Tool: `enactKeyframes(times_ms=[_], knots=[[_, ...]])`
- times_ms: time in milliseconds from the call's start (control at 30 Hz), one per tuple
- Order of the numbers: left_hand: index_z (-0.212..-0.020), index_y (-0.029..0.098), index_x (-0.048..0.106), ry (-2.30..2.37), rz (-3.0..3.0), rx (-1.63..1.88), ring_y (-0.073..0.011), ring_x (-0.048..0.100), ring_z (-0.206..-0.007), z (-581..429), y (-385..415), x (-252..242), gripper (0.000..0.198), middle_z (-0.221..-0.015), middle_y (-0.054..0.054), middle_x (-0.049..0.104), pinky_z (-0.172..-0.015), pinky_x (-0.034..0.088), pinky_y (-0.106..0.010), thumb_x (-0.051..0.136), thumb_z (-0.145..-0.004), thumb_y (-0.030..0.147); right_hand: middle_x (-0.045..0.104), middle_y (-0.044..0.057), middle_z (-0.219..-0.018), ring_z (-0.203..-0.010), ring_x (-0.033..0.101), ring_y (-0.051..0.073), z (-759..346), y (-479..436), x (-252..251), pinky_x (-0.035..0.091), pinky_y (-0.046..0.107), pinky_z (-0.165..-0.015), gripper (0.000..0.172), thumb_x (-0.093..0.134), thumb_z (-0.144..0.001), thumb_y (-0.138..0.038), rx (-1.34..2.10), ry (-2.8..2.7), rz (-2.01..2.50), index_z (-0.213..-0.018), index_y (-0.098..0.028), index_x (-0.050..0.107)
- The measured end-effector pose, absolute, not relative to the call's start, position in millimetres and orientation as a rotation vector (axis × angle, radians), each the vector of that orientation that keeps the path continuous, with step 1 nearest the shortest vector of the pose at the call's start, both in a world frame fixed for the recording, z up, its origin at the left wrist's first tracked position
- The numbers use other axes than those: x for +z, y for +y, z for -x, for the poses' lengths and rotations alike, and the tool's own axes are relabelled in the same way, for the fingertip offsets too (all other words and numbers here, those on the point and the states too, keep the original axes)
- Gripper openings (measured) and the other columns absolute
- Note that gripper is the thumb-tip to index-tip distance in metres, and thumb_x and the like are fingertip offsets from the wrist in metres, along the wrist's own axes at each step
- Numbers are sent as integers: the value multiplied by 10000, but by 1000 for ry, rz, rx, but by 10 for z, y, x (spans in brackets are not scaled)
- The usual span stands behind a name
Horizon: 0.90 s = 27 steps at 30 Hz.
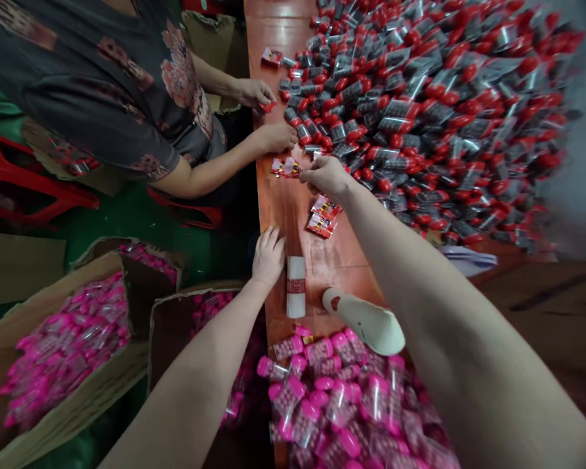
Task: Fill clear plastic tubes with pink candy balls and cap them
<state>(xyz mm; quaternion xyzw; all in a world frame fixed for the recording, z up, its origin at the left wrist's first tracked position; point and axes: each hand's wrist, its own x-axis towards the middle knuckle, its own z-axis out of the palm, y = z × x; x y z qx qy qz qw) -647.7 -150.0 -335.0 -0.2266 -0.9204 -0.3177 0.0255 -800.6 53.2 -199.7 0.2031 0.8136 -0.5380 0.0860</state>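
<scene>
My right hand (pixel 326 176) reaches across the table, its fingers pinched at the edge of small red printed packets (pixel 287 167). More red packets (pixel 323 216) lie just below that hand. My left hand (pixel 268 256) rests on the table's edge, fingers stretched out and nothing in it. Beside it lies a flat white bundle with a red band (pixel 295 303). A white rolled sleeve (pixel 368 319) lies to the right, next to a heap of clear small bottles with pink caps (pixel 339 397).
A big heap of red-capped small bottles (pixel 400 111) covers the table's far right. Across from me a co-worker's hands (pixel 278 138) handle small red pieces. Cardboard boxes (pixel 102 365) of pink-capped bottles stand on the floor at left, near a red stool (pixel 24 176).
</scene>
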Motion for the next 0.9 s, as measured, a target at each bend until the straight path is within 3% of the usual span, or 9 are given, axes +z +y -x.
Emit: enactKeyframes(times_ms=[100,200,333,400,467,533,667,800,900], knots=[[-1191,153,802,-2956,627,-1121,-342,527,-1591,6567,-1499,-3159,344,-1604,-183,640,-1348,407,-591,537,-995,56,549,-60,-638,-564,481,97,7551,619,-1582,434,226,-563,338,793,-775,-16,-1727,2386,-399,-861,-224,541],[-1092,121,810,-3010,379,-1534,-326,609,-1509,6777,-1540,-2785,268,-1490,-205,720,-1304,456,-509,550,-1025,119,596,-72,-717,-645,535,108,7176,729,-1242,438,228,-621,434,771,-734,22,-1677,2407,-52,-991,-234,533],[-1231,139,790,-2638,-33,-2371,-270,747,-1281,7007,-1642,-2039,514,-1290,-150,811,-1121,567,-408,436,-1153,504,656,-71,-798,-726,582,128,6825,735,-942,471,248,-699,526,787,-725,-1,-1521,2493,231,-1143,-235,570],[-1135,137,818,-2538,-8,-2666,-279,771,-1195,7000,-1658,-1684,564,-1167,-136,830,-1037,582,-376,583,-1074,645,666,-61,-821,-795,620,145,6681,650,-839,520,263,-781,522,792,-738,2,-1533,2473,142,-1166,-236,613],[-948,104,822,-2562,59,-2829,-260,787,-1030,6923,-1633,-1437,476,-969,-122,824,-946,575,-334,828,-937,580,664,-45,-830,-888,665,173,6553,546,-768,568,295,-877,479,768,-751,28,-1605,2416,-42,-1134,-236,653],[-836,80,801,-2598,109,-2938,-200,760,-871,6817,-1578,-1320,328,-832,-97,795,-868,550,-291,952,-849,370,671,-25,-864,-974,690,201,6447,462,-738,600,333,-942,464,723,-752,60,-1718,2352,-179,-1108,-234,674],[-905,66,801,-2294,-84,-3247,-122,720,-761,6631,-1425,-1344,64,-827,-66,794,-826,535,-252,854,-869,72,723,5,-1027,-1054,701,219,6311,427,-804,651,378,-978,538,732,-725,29,-1901,2299,-208,-1179,-256,694],[-882,81,761,-1938,-327,-3359,-83,668,-661,6528,-1239,-1499,86,-762,-19,757,-745,525,-219,794,-872,2,773,17,-1047,-1010,727,218,6237,595,-988,676,404,-982,417,819,-751,-104,-1832,2344,-251,-1135,-240,731],[-835,89,743,-2001,-454,-3214,-87,664,-651,6523,-1137,-1718,118,-759,-23,760,-702,521,-209,846,-840,31,791,31,-989,-970,747,220,6202,860,-1210,659,429,-1019,266,804,-832,-141,-1628,2435,-370,-1087,-207,767]])
